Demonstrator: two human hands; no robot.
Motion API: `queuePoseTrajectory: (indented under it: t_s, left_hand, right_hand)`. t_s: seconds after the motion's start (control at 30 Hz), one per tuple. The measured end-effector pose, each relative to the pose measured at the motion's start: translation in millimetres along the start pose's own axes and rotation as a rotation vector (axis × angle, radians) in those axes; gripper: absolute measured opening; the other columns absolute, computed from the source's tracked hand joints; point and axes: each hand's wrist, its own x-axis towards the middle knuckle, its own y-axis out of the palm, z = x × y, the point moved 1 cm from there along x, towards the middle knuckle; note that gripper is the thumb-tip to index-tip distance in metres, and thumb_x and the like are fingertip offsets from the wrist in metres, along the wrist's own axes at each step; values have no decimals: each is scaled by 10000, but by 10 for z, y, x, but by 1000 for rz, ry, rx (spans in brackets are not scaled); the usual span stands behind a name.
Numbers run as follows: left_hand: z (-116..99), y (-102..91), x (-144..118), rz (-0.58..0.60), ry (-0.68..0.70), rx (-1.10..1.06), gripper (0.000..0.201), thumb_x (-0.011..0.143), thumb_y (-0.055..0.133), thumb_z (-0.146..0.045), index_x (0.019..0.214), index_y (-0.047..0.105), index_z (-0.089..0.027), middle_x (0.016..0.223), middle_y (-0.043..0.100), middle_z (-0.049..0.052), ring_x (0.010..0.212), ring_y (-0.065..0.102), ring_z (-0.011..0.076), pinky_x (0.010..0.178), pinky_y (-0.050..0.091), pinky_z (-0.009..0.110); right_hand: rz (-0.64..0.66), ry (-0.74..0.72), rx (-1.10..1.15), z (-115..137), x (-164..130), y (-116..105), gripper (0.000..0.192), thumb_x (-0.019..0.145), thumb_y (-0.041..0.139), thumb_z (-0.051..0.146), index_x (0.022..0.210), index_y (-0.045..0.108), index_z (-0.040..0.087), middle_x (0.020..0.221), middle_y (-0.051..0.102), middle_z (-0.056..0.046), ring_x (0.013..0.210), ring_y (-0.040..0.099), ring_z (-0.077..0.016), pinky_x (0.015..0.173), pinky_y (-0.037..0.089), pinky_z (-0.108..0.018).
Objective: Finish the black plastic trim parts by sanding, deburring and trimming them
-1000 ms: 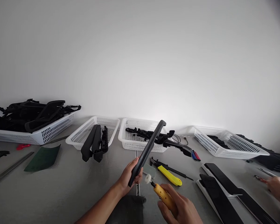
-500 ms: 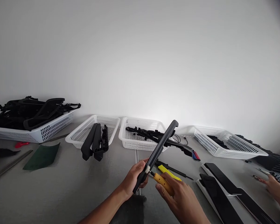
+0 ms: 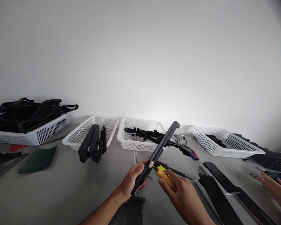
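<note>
Left hand [image 3: 133, 180]: fingers wrapped around the lower end of a long black trim bar [image 3: 158, 151], held tilted, upper end pointing up and to the right.

Right hand [image 3: 181, 193]: closed around a yellow-handled tool [image 3: 165, 178]; its white tip [image 3: 151, 164] touches the bar just above the left hand.

Beyond the bar, on the grey surface [image 3: 67, 187]: white basket [image 3: 140, 134] of black parts. Left of the bar: a second white basket [image 3: 90, 131] with black armrest-like pieces [image 3: 92, 147] hanging over its rim, green sheet [image 3: 38, 155]. Right of the bar: black panels [image 3: 221, 190], another person's hand [image 3: 275, 189].
</note>
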Motion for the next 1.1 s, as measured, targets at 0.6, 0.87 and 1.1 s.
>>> queuePoseTrajectory:
  t_s: [0.6,0.87,1.1]
  left_hand:
    - [-63,-26,-40,101,-117,124,810,984,586,-725,1531,583,-128,554,497,-68,444,320,100,467,307,239]
    - [-110,-81,-44,178,-194,164,850,969,603,-736,1552,562,-119,548,494,-73,440,323,96,450,298,231]
    - [-282,-265,-52,228,-251,199,843,930,670,-737,1510,607,-128,542,500,-80,443,317,89,451,267,236]
  right_hand:
    - [-88,143,53,-359,65,-315,605,1013,453,778,1005,718,235,640,631,-1,550,568,-192,517,365,-257]
    - [-153,238,62,-587,70,-522,702,962,411,853,1019,715,223,636,603,4,562,549,-196,543,374,-274]
    - [-250,297,72,-749,18,-609,735,927,417,885,1021,714,219,699,626,-15,635,573,-216,583,411,-285]
